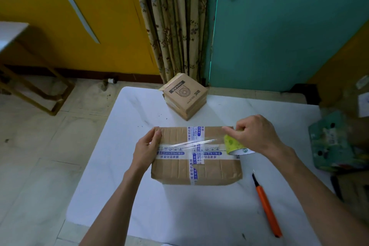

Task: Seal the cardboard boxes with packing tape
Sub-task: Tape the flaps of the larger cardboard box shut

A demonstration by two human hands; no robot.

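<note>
Centre of frame, on the white table: my left hand clasps the left edge of the cardboard box. My right hand grasps the tape roll at the box's right edge, with a clear strip stretched between them. The film probably clings and wrinkles, so it is best kept taut from the stiff roll. The box seems light and rigid.

White table, taped cardboard box centred, small box behind, orange knife right
</note>
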